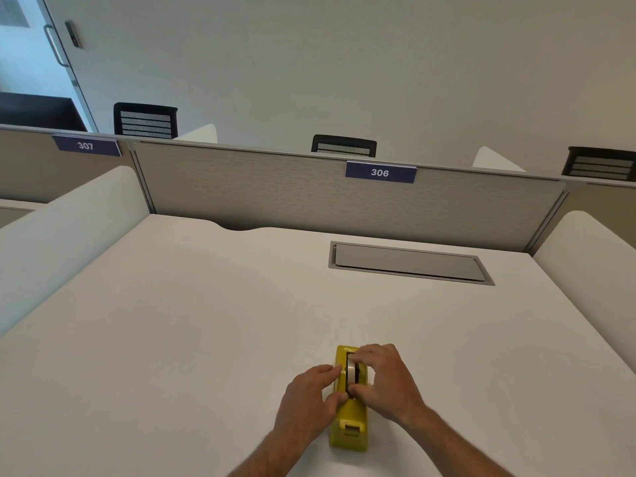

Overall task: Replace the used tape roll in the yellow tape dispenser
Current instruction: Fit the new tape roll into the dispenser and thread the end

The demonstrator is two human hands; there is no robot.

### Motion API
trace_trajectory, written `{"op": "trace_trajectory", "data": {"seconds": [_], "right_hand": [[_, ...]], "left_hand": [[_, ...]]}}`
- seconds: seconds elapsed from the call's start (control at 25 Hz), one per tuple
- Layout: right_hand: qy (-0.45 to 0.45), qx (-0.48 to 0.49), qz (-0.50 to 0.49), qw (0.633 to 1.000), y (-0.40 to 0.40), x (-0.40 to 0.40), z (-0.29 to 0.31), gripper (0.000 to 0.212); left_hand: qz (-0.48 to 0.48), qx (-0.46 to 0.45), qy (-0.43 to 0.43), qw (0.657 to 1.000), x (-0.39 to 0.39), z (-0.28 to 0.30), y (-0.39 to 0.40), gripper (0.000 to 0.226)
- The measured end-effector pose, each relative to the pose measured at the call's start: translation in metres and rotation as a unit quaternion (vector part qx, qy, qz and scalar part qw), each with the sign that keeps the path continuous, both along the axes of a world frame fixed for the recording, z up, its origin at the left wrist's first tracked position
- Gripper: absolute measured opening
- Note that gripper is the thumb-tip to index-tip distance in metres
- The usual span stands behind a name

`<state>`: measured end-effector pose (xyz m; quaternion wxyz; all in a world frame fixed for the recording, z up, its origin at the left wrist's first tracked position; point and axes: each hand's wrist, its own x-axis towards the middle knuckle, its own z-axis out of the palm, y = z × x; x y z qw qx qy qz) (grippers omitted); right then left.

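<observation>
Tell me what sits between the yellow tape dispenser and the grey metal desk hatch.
Nothing: the head view shows bare white desk between dispenser and hatch.

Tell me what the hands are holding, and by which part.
The right hand pinches the tape roll by its rim, still seated in the dispenser. The left hand steadies the dispenser's left side.

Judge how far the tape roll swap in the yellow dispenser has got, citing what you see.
Done: nothing visibly; no loose roll lies on the white desk. In hand: the left hand steadies the yellow plastic tape dispenser while the right hand pinches the pale tape roll seated in its slot. Whether that roll is used or new cannot be told, so what is left is unclear.
</observation>
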<state>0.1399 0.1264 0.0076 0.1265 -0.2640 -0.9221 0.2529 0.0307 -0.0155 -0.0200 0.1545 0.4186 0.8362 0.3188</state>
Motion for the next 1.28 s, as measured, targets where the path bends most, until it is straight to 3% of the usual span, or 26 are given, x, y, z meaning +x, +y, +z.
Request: {"op": "trace_trajectory", "data": {"seconds": [0.72,1.08,1.28], "right_hand": [[0.003,0.048,0.04,0.998,-0.003,0.011,0.002,0.061],[0.041,0.133,0.068,0.988,0.001,0.007,0.007,0.028],[0.027,0.132,0.094,0.986,0.003,0.005,0.009,0.03]], "left_hand": [[-0.039,0.023,-0.012,0.999,-0.001,0.003,0.009,0.047],[-0.025,0.036,0.004,0.999,0.001,0.005,0.011,0.043],[-0.017,0.041,0.002,0.999,0.0,0.006,0.013,0.043]]}}
